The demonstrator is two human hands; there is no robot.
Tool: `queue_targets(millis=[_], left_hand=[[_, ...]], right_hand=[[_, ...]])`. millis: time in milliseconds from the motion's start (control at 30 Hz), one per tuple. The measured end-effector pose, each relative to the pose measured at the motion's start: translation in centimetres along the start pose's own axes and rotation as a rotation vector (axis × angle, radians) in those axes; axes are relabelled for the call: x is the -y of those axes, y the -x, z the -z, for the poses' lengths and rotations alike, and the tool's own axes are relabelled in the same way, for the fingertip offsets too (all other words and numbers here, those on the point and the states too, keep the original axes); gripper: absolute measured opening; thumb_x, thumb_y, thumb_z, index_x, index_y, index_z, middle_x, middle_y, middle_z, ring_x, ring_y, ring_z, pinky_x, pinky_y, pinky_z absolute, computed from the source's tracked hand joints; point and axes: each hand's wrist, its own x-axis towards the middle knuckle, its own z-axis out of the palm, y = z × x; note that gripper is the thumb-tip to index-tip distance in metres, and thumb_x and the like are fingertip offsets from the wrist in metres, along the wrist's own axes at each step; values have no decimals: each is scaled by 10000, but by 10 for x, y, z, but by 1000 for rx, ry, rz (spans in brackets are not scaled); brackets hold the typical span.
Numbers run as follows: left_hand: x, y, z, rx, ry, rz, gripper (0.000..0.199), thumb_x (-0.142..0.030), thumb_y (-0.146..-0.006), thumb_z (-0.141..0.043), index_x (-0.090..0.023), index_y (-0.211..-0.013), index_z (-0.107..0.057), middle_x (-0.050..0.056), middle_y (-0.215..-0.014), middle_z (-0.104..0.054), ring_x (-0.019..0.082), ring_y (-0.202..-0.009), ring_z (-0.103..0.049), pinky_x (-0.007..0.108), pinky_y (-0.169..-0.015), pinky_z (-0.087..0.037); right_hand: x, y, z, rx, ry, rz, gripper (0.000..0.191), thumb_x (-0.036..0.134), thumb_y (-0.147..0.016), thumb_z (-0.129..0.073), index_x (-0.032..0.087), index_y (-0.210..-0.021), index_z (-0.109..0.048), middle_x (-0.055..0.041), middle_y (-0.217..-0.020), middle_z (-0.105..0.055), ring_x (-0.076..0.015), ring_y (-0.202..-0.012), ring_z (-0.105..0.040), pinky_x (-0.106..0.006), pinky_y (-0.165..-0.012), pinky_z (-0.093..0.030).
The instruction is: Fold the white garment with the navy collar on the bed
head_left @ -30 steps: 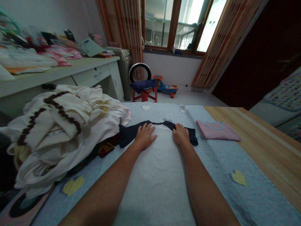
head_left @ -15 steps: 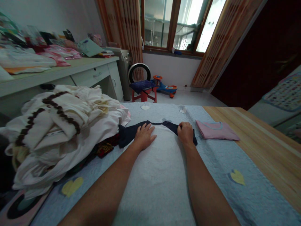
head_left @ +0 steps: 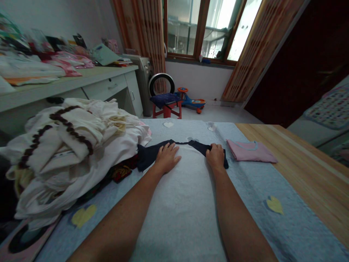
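A light grey T-shirt [head_left: 188,196] with dark navy sleeves and a navy neckband is spread flat in front of me, its neck pointing away. My left hand [head_left: 167,159] lies flat on its upper left, fingers spread over the seam by the left sleeve [head_left: 148,156]. At the opposite shoulder, my right hand [head_left: 215,156] rests on the navy right sleeve [head_left: 226,160], its fingers laid over the cloth and slightly bent. Just right of that sleeve is a folded pink garment [head_left: 252,151] with a pale blue neck edge.
The shirt lies on a light blue quilted cover [head_left: 245,203] with heart patches. Bare wood [head_left: 308,160] borders it on the right. Heaped white cloth [head_left: 109,145] stands at the left, beside a cluttered desk [head_left: 103,78]. Beyond the far edge is a red stool [head_left: 167,109].
My right hand's fingers have shifted slightly to the right and uncurled a little on the sleeve. The left hand stays in place on the shirt.
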Motion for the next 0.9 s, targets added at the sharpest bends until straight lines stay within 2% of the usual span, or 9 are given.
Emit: queue_targets(millis=[100, 233, 400, 600, 900], left_hand=[[1, 0, -1, -4, 7, 0, 540, -490, -973, -416, -264, -1463, -418, 58, -1606, -335, 305, -1486, -247, 515, -1189, -206], [2, -1, -1, -9, 12, 6, 540, -486, -970, -419, -265, -1462, -421, 55, -1606, -335, 286, -1485, -253, 499, -1194, -201], [3, 0, 2, -6, 11, 42, 546, -478, -968, -417, -264, -1470, -412, 64, -1611, -324, 273, -1488, -249, 491, -1192, -200], [9, 0, 3, 2, 6, 139, 591, -523, -964, -400, -265, -1494, -369, 86, -1619, -301, 286, -1491, -242, 517, -1186, -194], [32, -2, 4, -46, -24, 332, 620, -574, -966, -332, -241, -1485, -402, 114, -1593, -347, 322, -1468, -288, 543, -1165, -242]], right_hand=[[1, 1, 1, 28, 20, -3, 328, 238, -913, -506, 126, -1200, -619, -166, -1226, -598, -270, -1148, -562, -327, -915, -411], [0, 3, -1, 90, 57, 60, 348, 302, -940, -483, 110, -1194, -623, -183, -1257, -596, -283, -1169, -563, -357, -957, -407], [-1, 8, -9, 119, 58, 94, 447, 345, -979, -414, 96, -1333, -525, -200, -1430, -506, -290, -1350, -427, -422, -1099, -302], [-3, 6, -12, 165, 51, 76, 533, 390, -987, -375, 93, -1423, -448, -189, -1538, -398, -284, -1430, -325, -456, -1151, -231], [-6, 2, -12, 170, 56, 57, 601, 420, -971, -403, 41, -1437, -429, -215, -1533, -394, -293, -1435, -325, -412, -1150, -239]])
